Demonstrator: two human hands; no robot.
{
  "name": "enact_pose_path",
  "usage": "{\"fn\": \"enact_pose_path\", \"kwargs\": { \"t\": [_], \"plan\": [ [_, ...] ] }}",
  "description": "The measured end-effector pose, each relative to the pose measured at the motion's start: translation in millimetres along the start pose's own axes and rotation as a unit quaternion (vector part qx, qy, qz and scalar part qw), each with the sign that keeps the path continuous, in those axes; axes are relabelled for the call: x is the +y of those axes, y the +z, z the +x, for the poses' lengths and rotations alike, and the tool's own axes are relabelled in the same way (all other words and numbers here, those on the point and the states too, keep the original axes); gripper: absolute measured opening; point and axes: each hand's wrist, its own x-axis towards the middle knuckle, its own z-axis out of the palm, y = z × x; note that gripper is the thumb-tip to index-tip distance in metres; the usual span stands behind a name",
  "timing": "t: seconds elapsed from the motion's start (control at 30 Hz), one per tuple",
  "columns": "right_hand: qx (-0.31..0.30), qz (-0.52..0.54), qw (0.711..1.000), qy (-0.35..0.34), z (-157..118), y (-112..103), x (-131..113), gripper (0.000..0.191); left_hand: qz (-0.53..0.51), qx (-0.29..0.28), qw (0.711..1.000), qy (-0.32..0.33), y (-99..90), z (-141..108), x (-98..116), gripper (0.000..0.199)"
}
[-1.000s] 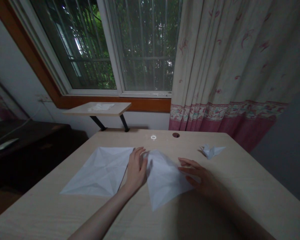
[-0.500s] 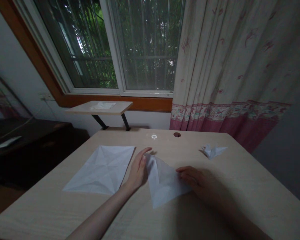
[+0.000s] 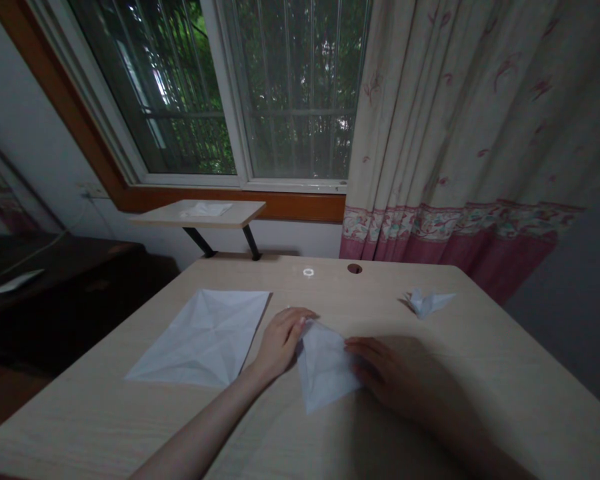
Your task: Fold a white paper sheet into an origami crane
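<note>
A folded white paper (image 3: 325,365) lies between my two hands on the pale wooden table (image 3: 275,433). My left hand (image 3: 281,338) grips its upper left corner, with thumb and fingers pressed together. On the paper's right side rests my right hand (image 3: 380,370), its fingers wrapped over the edge and its thumb partly hidden in shadow. The paper's lower point faces me. To the left of my hands, a creased square white sheet (image 3: 205,339) is spread flat. A folded paper bird (image 3: 425,303) sits at the right.
A small raised shelf (image 3: 250,212) on black legs stands at the back left with a crumpled white paper (image 3: 207,209) on it. Behind the table are a window and a patterned curtain (image 3: 430,133). A round hole (image 3: 355,269) is near the back edge.
My left hand has closed on the paper's corner and moved slightly right. My right hand has shifted a little left. The paper between them now looks narrower.
</note>
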Motion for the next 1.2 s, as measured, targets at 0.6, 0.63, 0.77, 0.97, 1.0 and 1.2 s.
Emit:
{"fn": "enact_pose_path", "kwargs": {
  "t": [0.6,0.63,0.77,0.97,1.0,1.2],
  "plan": [
    [-0.082,-0.101,0.989,-0.064,0.8,6.0,-2.4,0.043,0.238,-0.104,0.96,0.102,-1.2,-1.6,9.0,0.036],
    [-0.083,-0.101,0.989,-0.062,0.6,6.5,-3.1,0.043,0.242,-0.108,0.958,0.107,-1.1,-2.1,8.9,0.035],
    [-0.089,-0.091,0.99,-0.06,0.5,6.9,-6.9,0.045,0.241,-0.109,0.956,0.122,1.6,-4.9,6.1,0.032],
    [-0.1,-0.092,0.99,-0.027,-4.6,17.1,-0.6,0.052,0.216,-0.133,0.957,0.14,7.8,-7.5,4.1,0.035],
    [-0.098,-0.088,0.991,-0.025,-5.7,19.2,1.0,0.053,0.209,-0.138,0.957,0.147,8.5,-7.4,4.3,0.036],
    [-0.114,-0.08,0.99,-0.028,-6.6,20.2,0.5,0.055,0.195,-0.154,0.955,0.161,10.0,-6.5,4.3,0.036]
  ]
}}
